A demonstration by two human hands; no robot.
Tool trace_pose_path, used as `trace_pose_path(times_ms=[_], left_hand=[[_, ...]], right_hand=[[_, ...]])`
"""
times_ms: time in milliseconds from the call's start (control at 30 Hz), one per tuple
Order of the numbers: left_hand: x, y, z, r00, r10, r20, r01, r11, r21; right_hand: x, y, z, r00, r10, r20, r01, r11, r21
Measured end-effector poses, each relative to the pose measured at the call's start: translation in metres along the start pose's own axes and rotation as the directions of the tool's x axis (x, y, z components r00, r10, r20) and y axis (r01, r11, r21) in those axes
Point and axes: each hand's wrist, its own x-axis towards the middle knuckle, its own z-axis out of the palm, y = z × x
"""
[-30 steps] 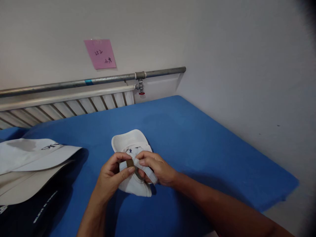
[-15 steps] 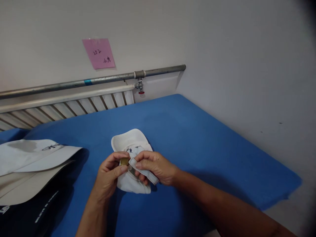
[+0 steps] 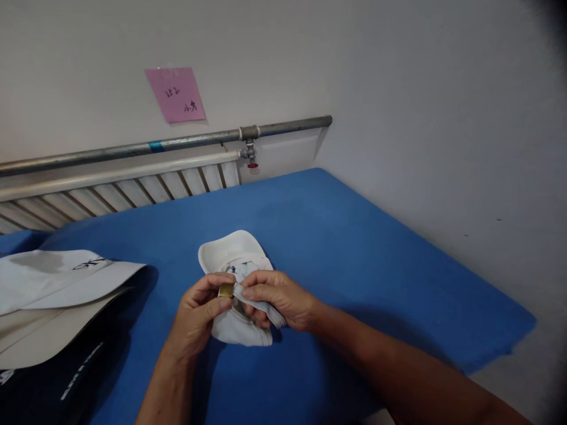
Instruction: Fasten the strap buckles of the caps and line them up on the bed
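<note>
A white baseball cap [image 3: 233, 245] lies on the blue table, its brim pointing away from me and its inside partly showing. My left hand [image 3: 199, 307] pinches a small brass-coloured buckle [image 3: 226, 290] between thumb and fingers. Between the thumb and fingers of my right hand [image 3: 279, 298] is the cap's light strap [image 3: 261, 304]. The strap's end touches the right edge of the buckle; whether it has passed inside I cannot tell. Both hands cover part of the cap's back opening.
Stacked at the left are a white cap [image 3: 66, 277], a beige cap [image 3: 53, 333] and a black cap [image 3: 57, 383]. Behind the blue table [image 3: 376, 271] run a radiator [image 3: 146, 188] and a metal pipe [image 3: 186, 140]. A pink note [image 3: 175, 94] hangs on the wall.
The strap end and the buckle have come together, where a small gap showed before. My left hand has shifted slightly right with the buckle.
</note>
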Motion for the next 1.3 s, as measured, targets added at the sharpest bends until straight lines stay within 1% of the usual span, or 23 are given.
trace_pose_path(times_ms=[200, 300, 433, 567, 667, 733, 833, 933, 1000, 1067, 1133, 1200, 1300], left_hand=[[0.0007, -0.0026, -0.0011, 0.999, 0.041, 0.032, -0.042, 0.999, 0.030], [0.0013, -0.0024, -0.0010, 0.998, 0.039, 0.050, -0.042, 0.998, 0.042], [0.0015, -0.0018, -0.0005, 0.996, 0.025, 0.088, -0.029, 0.998, 0.048], [0.0011, -0.0013, 0.0002, 0.991, 0.000, 0.136, -0.008, 0.998, 0.057], [0.0014, -0.0011, -0.0003, 0.989, -0.019, 0.148, 0.009, 0.998, 0.067], [0.0018, -0.0013, -0.0019, 0.987, -0.014, 0.162, -0.002, 0.995, 0.098], [0.0020, -0.0023, -0.0056, 0.978, 0.020, 0.206, -0.058, 0.982, 0.181], [0.0014, -0.0029, -0.0083, 0.971, 0.049, 0.233, -0.105, 0.966, 0.236], [0.0008, -0.0023, -0.0086, 0.972, 0.051, 0.231, -0.112, 0.960, 0.258], [0.0000, -0.0009, -0.0083, 0.970, 0.043, 0.238, -0.110, 0.955, 0.275], [-0.0010, 0.0010, -0.0078, 0.966, 0.036, 0.258, -0.108, 0.957, 0.269], [-0.0023, 0.0025, -0.0076, 0.965, 0.022, 0.260, -0.086, 0.968, 0.237], [-0.0040, 0.0033, -0.0075, 0.971, -0.052, 0.233, 0.013, 0.986, 0.164]], right_hand=[[0.0018, 0.0005, -0.0016, 1.000, -0.002, 0.021, 0.002, 1.000, -0.003], [0.0018, -0.0001, -0.0018, 1.000, -0.010, 0.020, 0.011, 0.999, -0.036], [0.0003, -0.0028, -0.0011, 1.000, -0.020, -0.015, 0.018, 0.994, -0.110], [-0.0012, -0.0054, 0.0002, 0.999, 0.006, -0.048, -0.012, 0.992, -0.124], [-0.0015, -0.0056, 0.0017, 0.996, 0.007, -0.091, -0.020, 0.990, -0.142], [-0.0014, -0.0051, 0.0025, 0.992, 0.003, -0.127, -0.024, 0.986, -0.166], [-0.0014, -0.0047, 0.0023, 0.986, 0.020, -0.163, -0.051, 0.980, -0.191], [-0.0018, -0.0059, 0.0003, 0.990, 0.046, -0.134, -0.066, 0.986, -0.151], [-0.0021, -0.0073, -0.0012, 0.994, 0.062, -0.093, -0.071, 0.994, -0.088], [-0.0022, -0.0079, -0.0017, 0.994, 0.068, -0.088, -0.075, 0.995, -0.070], [-0.0021, -0.0072, -0.0011, 0.992, 0.040, -0.121, -0.055, 0.991, -0.119], [-0.0021, -0.0060, 0.0003, 0.991, -0.019, -0.136, -0.005, 0.985, -0.171], [-0.0027, -0.0052, 0.0020, 0.992, -0.079, -0.099, 0.059, 0.979, -0.195]])
